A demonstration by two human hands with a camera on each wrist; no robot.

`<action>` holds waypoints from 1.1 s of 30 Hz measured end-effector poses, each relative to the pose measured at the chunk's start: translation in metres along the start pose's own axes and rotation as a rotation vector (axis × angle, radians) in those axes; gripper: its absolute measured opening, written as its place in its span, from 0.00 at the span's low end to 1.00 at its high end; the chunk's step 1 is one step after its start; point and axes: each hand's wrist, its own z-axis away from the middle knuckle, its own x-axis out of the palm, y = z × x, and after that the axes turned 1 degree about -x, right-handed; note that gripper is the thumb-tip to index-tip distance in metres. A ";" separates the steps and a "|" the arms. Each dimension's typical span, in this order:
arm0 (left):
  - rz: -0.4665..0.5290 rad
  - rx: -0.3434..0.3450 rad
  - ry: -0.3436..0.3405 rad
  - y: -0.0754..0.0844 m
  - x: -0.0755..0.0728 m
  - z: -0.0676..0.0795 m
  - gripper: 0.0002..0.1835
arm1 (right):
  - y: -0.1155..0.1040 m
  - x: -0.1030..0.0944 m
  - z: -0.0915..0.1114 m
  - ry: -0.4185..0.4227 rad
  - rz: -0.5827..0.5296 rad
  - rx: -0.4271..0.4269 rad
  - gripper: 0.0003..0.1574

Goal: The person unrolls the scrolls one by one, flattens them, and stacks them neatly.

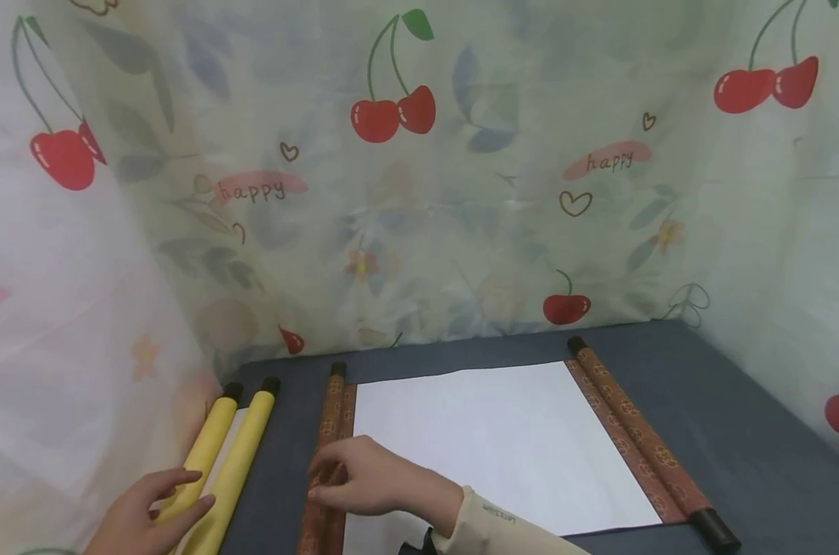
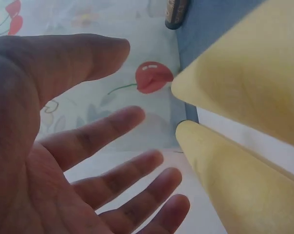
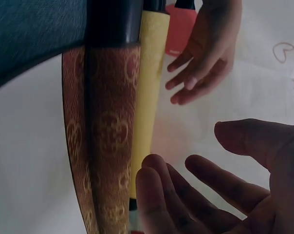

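Note:
A scroll with brown patterned rollers (image 1: 641, 424) lies unrolled, its white sheet (image 1: 481, 432) spread flat between them. My right hand (image 1: 367, 474) is over the scroll's left roller (image 1: 331, 408). In the right wrist view, the fingers of that right hand (image 3: 220, 190) are spread beside the brown roller (image 3: 110, 126), not wrapped round it. Left of this lies a yellow scroll (image 1: 242, 439) with black end caps, its two rolls close together and a strip of white between them. My left hand (image 1: 145, 509) is by its near part; the left wrist view shows loosely spread fingers (image 2: 108, 136) holding nothing.
Dark grey cloth (image 1: 676, 378) covers the table. A curtain (image 1: 461, 193) printed with cherries hangs behind the table and along both sides, close to the yellow scroll on the left. A thin looped cord (image 1: 693, 301) is at the back right corner.

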 end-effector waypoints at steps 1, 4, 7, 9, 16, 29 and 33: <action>-0.012 -0.004 -0.007 -0.002 0.000 0.000 0.39 | -0.001 0.003 -0.003 -0.009 0.004 -0.011 0.19; -0.072 -0.013 -0.020 -0.006 -0.002 -0.001 0.41 | -0.007 0.014 -0.011 -0.030 0.048 -0.053 0.19; -0.122 -0.033 -0.020 -0.009 -0.002 0.000 0.40 | -0.013 0.026 -0.019 -0.046 0.090 -0.096 0.20; -0.136 -0.036 -0.027 -0.011 -0.002 0.000 0.40 | -0.015 0.034 -0.024 -0.057 0.071 -0.095 0.20; -0.174 -0.008 -0.064 -0.029 0.001 -0.005 0.40 | -0.017 0.058 -0.042 -0.087 0.114 0.001 0.23; -0.035 -0.128 -0.079 -0.044 0.015 -0.006 0.46 | -0.022 0.081 -0.059 -0.136 0.099 0.125 0.26; -0.010 -0.090 -0.049 -0.038 0.014 -0.005 0.38 | -0.022 0.083 -0.064 -0.148 0.029 0.143 0.21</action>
